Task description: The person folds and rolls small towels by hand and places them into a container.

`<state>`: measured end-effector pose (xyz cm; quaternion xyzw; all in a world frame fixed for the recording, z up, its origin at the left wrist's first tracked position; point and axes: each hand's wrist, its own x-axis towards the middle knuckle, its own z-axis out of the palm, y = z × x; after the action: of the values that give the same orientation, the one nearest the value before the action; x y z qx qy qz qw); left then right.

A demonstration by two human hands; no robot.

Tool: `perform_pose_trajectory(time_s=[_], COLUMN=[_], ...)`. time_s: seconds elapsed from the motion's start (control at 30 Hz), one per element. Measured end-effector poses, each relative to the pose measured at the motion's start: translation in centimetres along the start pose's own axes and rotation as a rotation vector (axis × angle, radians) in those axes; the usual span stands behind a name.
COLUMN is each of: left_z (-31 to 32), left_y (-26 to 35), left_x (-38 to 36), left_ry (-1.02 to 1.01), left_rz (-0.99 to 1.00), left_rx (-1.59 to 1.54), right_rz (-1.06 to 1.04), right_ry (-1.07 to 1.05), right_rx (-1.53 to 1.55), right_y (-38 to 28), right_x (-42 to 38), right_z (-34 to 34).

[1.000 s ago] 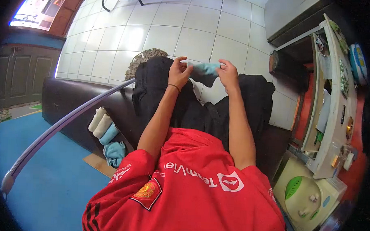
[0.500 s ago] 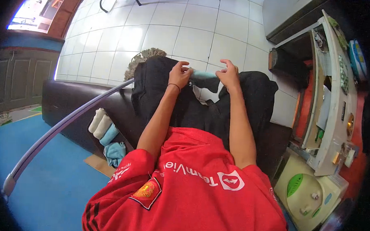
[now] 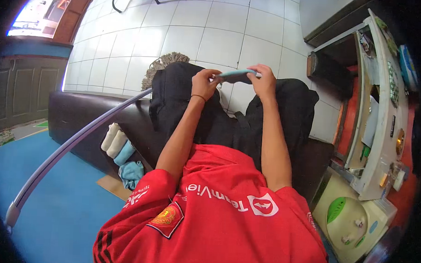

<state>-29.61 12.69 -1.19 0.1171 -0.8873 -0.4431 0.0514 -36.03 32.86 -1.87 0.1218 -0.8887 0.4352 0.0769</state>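
A narrow light blue folded cloth [image 3: 236, 74] stretches between my hands, above my knees. My left hand [image 3: 204, 84] pinches its left end between thumb and fingers. At the other end, my right hand [image 3: 265, 82] grips the cloth, thumb below and fingers over the top. The near side of the cloth is in shadow. To my left, two cream cloth rolls [image 3: 116, 144], a light blue roll [image 3: 124, 154] and a crumpled light blue cloth [image 3: 131, 174] lie in a dark box [image 3: 143, 163].
A mop with a long handle [image 3: 80, 136] leans across the dark bench [image 3: 72, 112], its stringy head [image 3: 164, 67] on the white tiles. At right stand an open white cabinet [image 3: 385, 114] and a pale green appliance [image 3: 349, 220]. Blue flooring [image 3: 46, 186] lies at left.
My right hand has closed over its end of the cloth and moved slightly up. The cloth's right end has risen, and its broad side has turned down into shadow.
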Motion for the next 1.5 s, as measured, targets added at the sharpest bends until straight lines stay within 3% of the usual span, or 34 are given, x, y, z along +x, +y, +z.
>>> perform_pose_trajectory(time_s=[0.03,0.1,0.17,0.23,0.33,0.5,0.57,0.63,0.7,0.73,0.8,0.83,0.9,0.97,1.03,1.1,1.17,1.2,1.27,1.4,1.47,1.5], left_z=[-0.2,-0.3,-0.1,-0.2,-0.9,0.1,0.6,0.8,1.0,1.0,0.3,0.3,-0.6,-3.8,-8.6,-12.4,-15.5,-16.7,-18.4,-20.9,-22.0,-22.3], left_y=[0.4,1.1,1.6,1.7,2.4,0.9,0.3,-0.1,-0.7,-0.8,0.2,0.0,-0.4,1.0,4.5,4.7,5.1,4.9,5.1,6.4,7.3,7.4], left_x=[0.1,0.3,0.9,0.0,-0.5,0.2,0.2,0.1,0.2,0.2,0.2,0.2,1.0,1.5,0.6,-0.5,-2.8,-4.5,-7.8,-10.4,-9.2,-8.1], left_ry=[0.003,0.006,0.21,0.097,0.111,0.15,0.176,0.005,0.001,0.002,0.063,0.069,0.188,0.335,0.336,0.415,0.453,0.484,0.511,0.668,0.44,0.461], left_rz=[0.013,0.025,0.526,0.317,0.024,0.042,0.088,-0.238,-0.301,-0.255,-0.111,-0.103,0.056,0.21,0.23,0.316,0.353,0.333,0.338,0.21,-0.003,-0.003], left_rx=[0.021,0.041,-0.056,-0.183,-0.394,-0.398,-0.435,-0.786,-0.815,-0.704,-0.492,-0.489,-0.544,-0.416,-0.388,-0.236,-0.186,-0.11,-0.123,-0.007,0.187,0.185], right_rz=[0.001,0.221,0.215,0.208,0.207,0.449,0.565,0.68,0.696,0.694,0.443,0.434,0.19,0.199,-0.17,-0.154,-0.33,-0.336,-0.339,-0.273,-0.003,-0.021], right_ry=[0.003,-0.039,-0.044,-0.05,-0.088,-0.096,-0.111,-0.13,-0.156,-0.154,-0.065,-0.064,0.045,0.024,0.137,0.122,0.092,0.096,-0.161,-0.405,-0.572,-0.584], right_rx=[-0.001,0.185,0.28,0.375,0.628,1.034,1.047,1.061,0.921,0.919,0.617,0.623,0.372,0.472,0.366,0.479,0.428,0.447,0.526,0.765,0.931,0.929], right_y=[-0.5,-1.6,-2.3,-2.2,-1.9,-2.1,-2.1,-1.6,-1.2,-1.1,-1.7,-2.3,-4.3,-7.5,-11.4,-14.4,-16.5,-17.6,-19.4,-22.7,-22.9,-22.7], right_x=[0.1,0.4,0.8,1.0,1.1,0.9,0.8,0.6,0.3,0.2,0.3,0.4,1.0,2.2,2.8,2.6,2.0,1.5,0.3,-1.5,-2.4,-2.8], right_z=[-0.2,-0.7,-0.9,-0.6,-0.3,0.5,0.4,0.8,0.8,0.9,1.0,0.8,0.2,-0.2,-0.9,-1.3,-1.6,-2.2,-3.5,-3.5,-2.0,-1.7])
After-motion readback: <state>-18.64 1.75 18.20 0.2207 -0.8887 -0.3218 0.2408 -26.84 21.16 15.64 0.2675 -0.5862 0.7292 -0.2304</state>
